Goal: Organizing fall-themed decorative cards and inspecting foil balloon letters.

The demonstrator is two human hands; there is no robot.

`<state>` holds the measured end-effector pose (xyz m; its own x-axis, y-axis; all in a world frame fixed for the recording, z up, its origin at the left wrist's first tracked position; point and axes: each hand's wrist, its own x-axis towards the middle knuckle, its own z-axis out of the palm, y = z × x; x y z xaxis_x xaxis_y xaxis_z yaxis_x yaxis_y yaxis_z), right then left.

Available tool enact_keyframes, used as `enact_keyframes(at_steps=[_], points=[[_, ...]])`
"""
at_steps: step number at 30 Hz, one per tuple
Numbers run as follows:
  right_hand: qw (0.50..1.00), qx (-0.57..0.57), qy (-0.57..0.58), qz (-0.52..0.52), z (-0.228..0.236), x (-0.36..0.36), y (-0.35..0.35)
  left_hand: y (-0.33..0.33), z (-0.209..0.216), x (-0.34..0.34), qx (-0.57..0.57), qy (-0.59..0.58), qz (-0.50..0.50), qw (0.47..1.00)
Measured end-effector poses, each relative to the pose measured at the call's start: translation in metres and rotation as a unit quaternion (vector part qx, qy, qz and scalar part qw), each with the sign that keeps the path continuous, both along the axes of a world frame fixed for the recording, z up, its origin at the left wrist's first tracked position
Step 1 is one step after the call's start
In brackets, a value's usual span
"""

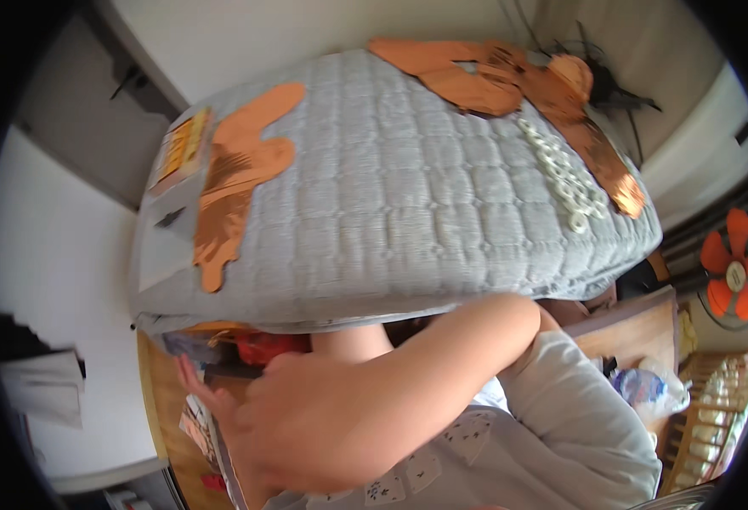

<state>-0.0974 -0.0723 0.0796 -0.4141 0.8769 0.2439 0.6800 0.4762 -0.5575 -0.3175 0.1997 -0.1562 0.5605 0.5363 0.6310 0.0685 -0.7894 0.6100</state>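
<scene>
Head view: nearest, my right forearm crosses in front of me from right to left, and my right hand (302,412) folds down over my left hand (231,425). A few slim fingers stretch up and leftward at the edge, but palms and fingertips are mostly hidden, so I can't tell whether either hand grasps anything. Under my arm lies my soft, pale grey clothing (561,408). Beyond my hands is the mattress (348,263), its grey cover quilted into puffy squares. On its left side, apart from my hands, the coppery foil piece (234,174) lies flat, shiny and creased, with rounded lobes; its long axis runs from a narrow tab pointing toward me up to a rounded end, leaning right. Left of it sits a yellow-and-white box (183,149). Over on the right, white rings (565,178) lie in a curly strip beside a second foil piece (484,81), crumpled, slanting from far left to nearer right.
</scene>
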Motion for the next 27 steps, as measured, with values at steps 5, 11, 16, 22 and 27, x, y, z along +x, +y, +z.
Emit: enact_keyframes(at_steps=[5,11,16,22,27], points=[[0.990,-0.110,0.087,-0.017,0.005,0.012,-0.025,-0.023,0.037,0.002,0.100,0.150,-0.031,0.983],[0.940,-0.290,0.170,0.049,0.011,0.019,-0.040,-0.039,0.052,0.046,0.187,0.230,-0.043,0.954],[0.891,-0.411,0.184,0.065,0.035,0.035,-0.057,-0.046,0.061,0.039,0.213,0.194,-0.047,0.957],[0.840,-0.491,0.210,0.096,0.086,0.031,-0.081,-0.059,0.102,0.034,0.255,0.162,-0.044,0.952],[0.945,-0.206,-0.207,-0.146,0.104,0.015,-0.152,-0.085,0.097,0.109,0.300,0.095,-0.146,0.938]])
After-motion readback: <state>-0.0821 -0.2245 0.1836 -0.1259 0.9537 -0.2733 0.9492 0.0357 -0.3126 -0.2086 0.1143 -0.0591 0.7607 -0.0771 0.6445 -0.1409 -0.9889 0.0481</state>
